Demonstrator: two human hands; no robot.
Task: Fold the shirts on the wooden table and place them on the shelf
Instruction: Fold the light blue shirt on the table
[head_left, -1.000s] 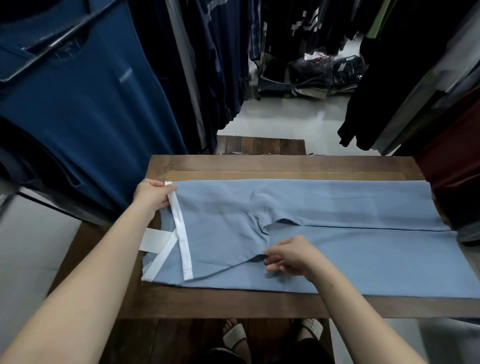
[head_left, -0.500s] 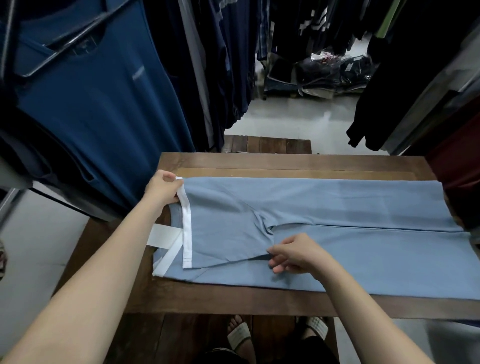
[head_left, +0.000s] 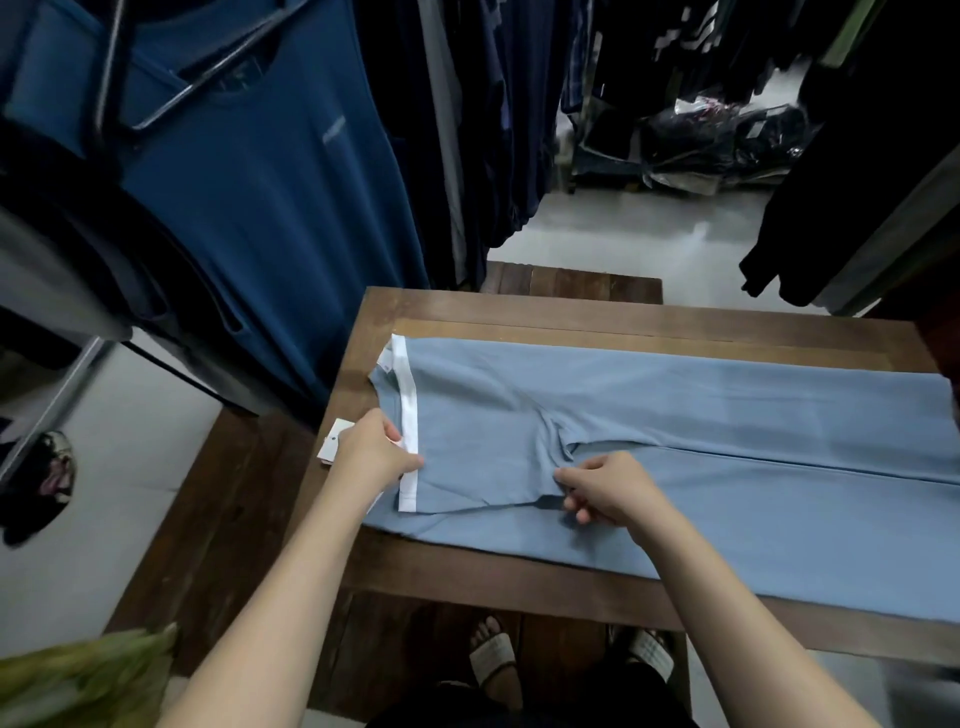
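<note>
Lying flat along the wooden table (head_left: 519, 312), the light blue shirt (head_left: 701, 410) is folded lengthwise, with its white collar band (head_left: 409, 400) at the 9 o'clock end and its body running off toward 3 o'clock. The left hand (head_left: 371, 454), at the shirt's 8 o'clock corner, pinches the band near its lower end between thumb and curled fingers, just beside a white paper tag (head_left: 332, 441). The right hand (head_left: 608, 488) sits at the shirt's 6 o'clock side, fingers curled and pressed together, pinching the edge of the folded-in sleeve. A dark blue shirt (head_left: 260, 218) hangs at 10 o'clock beyond the table.
</note>
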